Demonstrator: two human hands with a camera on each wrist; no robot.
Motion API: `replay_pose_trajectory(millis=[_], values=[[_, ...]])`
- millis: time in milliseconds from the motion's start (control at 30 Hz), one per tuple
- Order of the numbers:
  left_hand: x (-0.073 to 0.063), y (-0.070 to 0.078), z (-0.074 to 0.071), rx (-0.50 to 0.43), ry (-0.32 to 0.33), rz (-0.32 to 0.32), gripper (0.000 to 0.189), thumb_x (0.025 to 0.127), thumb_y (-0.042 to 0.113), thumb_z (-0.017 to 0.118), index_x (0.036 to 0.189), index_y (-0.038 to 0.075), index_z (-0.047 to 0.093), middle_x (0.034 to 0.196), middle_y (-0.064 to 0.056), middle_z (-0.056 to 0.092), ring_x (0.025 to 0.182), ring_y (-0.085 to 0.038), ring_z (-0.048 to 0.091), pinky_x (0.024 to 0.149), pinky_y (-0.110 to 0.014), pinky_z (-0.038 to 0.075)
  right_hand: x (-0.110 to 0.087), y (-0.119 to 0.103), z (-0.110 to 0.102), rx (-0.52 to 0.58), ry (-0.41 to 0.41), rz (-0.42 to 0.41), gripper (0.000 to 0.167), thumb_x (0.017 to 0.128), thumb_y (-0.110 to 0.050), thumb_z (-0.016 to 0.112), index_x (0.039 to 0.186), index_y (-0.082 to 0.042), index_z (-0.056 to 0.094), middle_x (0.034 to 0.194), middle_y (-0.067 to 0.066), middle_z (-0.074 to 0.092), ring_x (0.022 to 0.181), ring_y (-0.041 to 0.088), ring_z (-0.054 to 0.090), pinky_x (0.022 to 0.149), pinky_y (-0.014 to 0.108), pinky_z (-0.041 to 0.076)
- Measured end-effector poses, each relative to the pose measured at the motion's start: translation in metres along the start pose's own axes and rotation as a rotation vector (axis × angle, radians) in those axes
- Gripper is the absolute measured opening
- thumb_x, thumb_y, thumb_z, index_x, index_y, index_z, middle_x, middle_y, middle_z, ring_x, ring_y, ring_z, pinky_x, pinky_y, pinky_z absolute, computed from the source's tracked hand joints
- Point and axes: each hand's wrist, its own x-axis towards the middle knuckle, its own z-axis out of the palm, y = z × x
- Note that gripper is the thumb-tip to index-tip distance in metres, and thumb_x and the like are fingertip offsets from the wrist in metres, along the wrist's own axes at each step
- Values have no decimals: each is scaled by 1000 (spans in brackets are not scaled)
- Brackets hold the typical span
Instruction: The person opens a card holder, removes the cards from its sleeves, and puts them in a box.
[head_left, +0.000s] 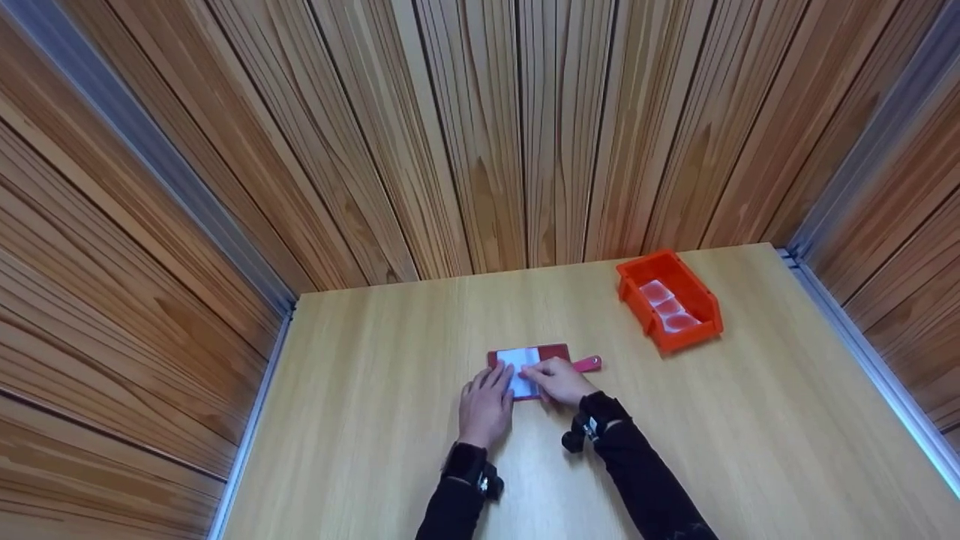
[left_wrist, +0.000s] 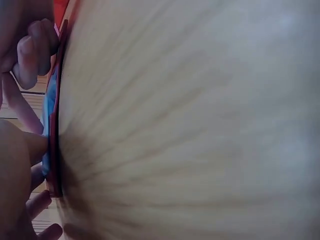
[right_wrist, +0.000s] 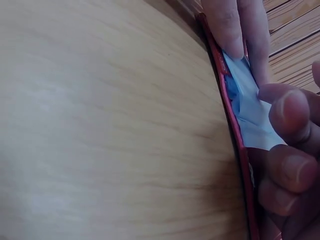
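Note:
A flat dark red wallet-like case point(head_left: 553, 351) lies open on the table, its strap point(head_left: 587, 364) pointing right. Across it is a pale blue-white folded sheet point(head_left: 517, 361), which looks crinkled at its near edge in the right wrist view. My left hand point(head_left: 484, 406) rests its extended fingers on the sheet's left part; the fingertips point(right_wrist: 232, 47) touch it in the right wrist view. At the sheet's right part is my right hand point(head_left: 562, 382), one finger reaching onto the sheet and the others point(right_wrist: 292, 170) curled. Whether it pinches the sheet is hidden.
An orange-red bin point(head_left: 696, 289) stands at the back right of the wooden table point(head_left: 375, 420), with several pale squares point(head_left: 667, 306) bearing reddish rounds inside. Wood-panelled walls point(head_left: 480, 150) enclose the back and sides, with metal rails point(head_left: 251, 420) along the table's side edges.

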Motion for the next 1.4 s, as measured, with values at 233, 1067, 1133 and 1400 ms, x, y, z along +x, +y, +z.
replay_pose_trajectory(millis=[233, 1067, 1133, 1400], values=[[0, -1, -2, -28, 0, 3, 46, 103, 24, 59, 149, 18, 58, 155, -3, 55, 142, -30, 50, 113, -52, 40, -2, -1, -2, 45, 9, 14, 43, 108, -36, 54, 97, -2, 77, 50, -6, 49, 43, 8, 43, 45, 22, 31], [8, -8, -2, -135, -20, -58, 48, 103, 26, 61, 150, 19, 56, 159, -5, 50, 141, -33, 50, 114, -55, 40, -4, 3, -2, 52, -44, 32, 37, 107, -38, 56, 121, -9, 75, 65, 8, 71, 48, 10, 52, 44, 23, 42], [11, -9, -4, -177, -8, -72, 49, 103, 26, 62, 152, 20, 54, 161, -7, 48, 142, -34, 50, 114, -57, 40, -5, 2, -6, 36, -31, 28, 39, 107, -39, 57, 126, -9, 73, 68, 8, 71, 51, 13, 54, 46, 24, 44], [21, -36, -36, -110, 2, -70, 58, 104, 35, 60, 158, 23, 44, 165, -6, 41, 149, -35, 42, 120, -60, 33, -18, -7, -39, -194, 80, 82, 43, 101, -37, 68, 136, -13, 69, 116, 3, 74, 97, 18, 62, 93, 41, 54]])
